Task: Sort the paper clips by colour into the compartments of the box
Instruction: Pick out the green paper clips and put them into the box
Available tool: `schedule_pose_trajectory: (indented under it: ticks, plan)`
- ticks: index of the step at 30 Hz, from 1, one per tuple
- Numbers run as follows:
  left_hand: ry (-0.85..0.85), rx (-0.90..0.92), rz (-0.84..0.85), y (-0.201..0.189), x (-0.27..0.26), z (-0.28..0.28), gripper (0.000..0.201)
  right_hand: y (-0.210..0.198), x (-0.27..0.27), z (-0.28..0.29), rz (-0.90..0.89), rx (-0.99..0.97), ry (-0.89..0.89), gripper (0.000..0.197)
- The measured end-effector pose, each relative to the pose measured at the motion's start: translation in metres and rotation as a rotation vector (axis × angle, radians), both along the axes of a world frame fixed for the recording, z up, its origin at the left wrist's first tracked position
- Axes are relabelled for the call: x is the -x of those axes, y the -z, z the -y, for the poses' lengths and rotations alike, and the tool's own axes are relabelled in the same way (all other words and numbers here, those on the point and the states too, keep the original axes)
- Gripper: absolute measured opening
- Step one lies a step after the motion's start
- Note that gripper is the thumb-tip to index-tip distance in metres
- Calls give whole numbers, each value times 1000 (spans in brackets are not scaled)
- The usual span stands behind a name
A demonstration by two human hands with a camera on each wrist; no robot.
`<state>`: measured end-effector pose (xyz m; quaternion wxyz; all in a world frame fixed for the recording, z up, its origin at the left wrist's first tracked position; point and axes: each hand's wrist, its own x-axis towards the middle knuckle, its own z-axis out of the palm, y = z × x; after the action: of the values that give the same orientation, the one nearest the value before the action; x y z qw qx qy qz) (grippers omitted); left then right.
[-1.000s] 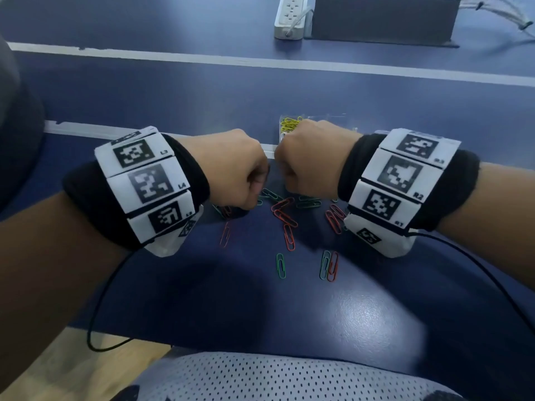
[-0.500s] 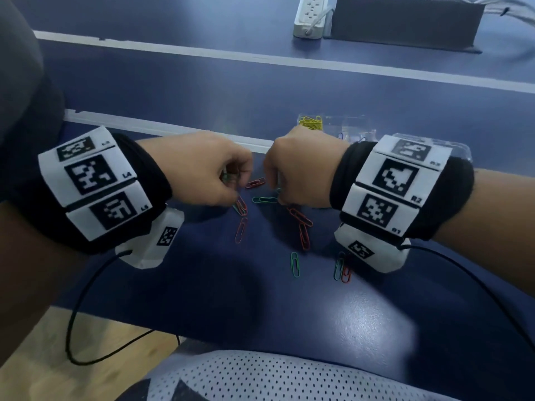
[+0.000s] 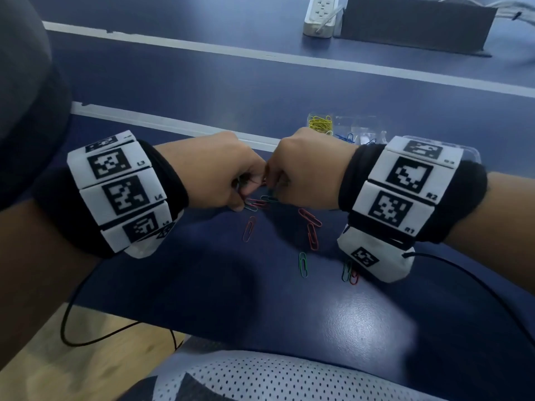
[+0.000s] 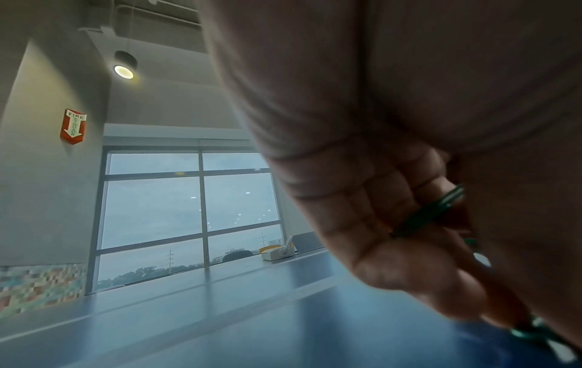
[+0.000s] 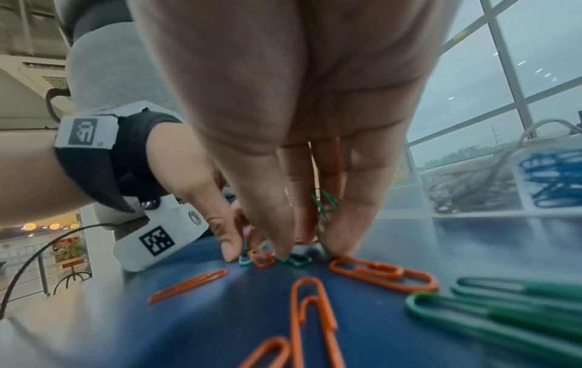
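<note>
Both hands meet knuckle to knuckle over loose paper clips on the blue table (image 3: 202,285). My left hand (image 3: 246,195) has its fingers curled round green clips (image 4: 431,211). My right hand (image 3: 275,189) points its fingertips (image 5: 283,249) down onto the table, with green clips (image 5: 324,201) caught between the fingers. Another green clip (image 5: 297,260) lies at its fingertips. Red-orange clips (image 3: 309,217) (image 5: 382,274) and green clips (image 3: 303,264) (image 5: 503,311) lie scattered nearer to me. The clear box (image 3: 373,125) stands just beyond the right hand, with yellow clips (image 3: 320,123) and blue clips (image 5: 554,179) in separate compartments.
A white power strip (image 3: 320,15) and a dark case (image 3: 417,21) stand at the far edge. Black cables (image 3: 101,337) hang from both wrists. The table's near edge runs just above a mesh fabric (image 3: 260,377).
Half a second ago the hands were slightly apart with the left one lower. Now the left hand has come up and both touch over the clips.
</note>
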<state>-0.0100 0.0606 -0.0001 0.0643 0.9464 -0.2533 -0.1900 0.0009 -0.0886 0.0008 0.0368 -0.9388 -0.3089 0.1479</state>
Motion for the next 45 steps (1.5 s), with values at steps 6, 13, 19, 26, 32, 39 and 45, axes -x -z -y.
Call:
schedule_pose_trajectory:
  ticks: [6, 13, 19, 26, 32, 39, 45]
  plan:
    - [-14, 26, -19, -2, 5, -4, 22, 1, 3, -4, -43, -31, -21, 17]
    - [-79, 59, -87, -6, 8, -11, 18, 1, 7, -7, -3, 29, -26, 27]
    - [-138, 165, -2, -11, 8, -2, 25, -7, -9, 6, -85, -80, 96, 22]
    - [-262, 285, 206, -15, -23, 35, 28, -35, -48, 50, -141, -365, 415, 23]
    - [-266, 327, 249, -14, -62, 75, 33, -31, -73, 69, -58, -206, 512, 26]
    - [-237, 351, 261, -12, -77, 96, 32, -30, -74, 65, 13, -86, 477, 22]
    - [-243, 420, 231, -11, -84, 104, 30, -33, -71, 73, 3, -170, 511, 24]
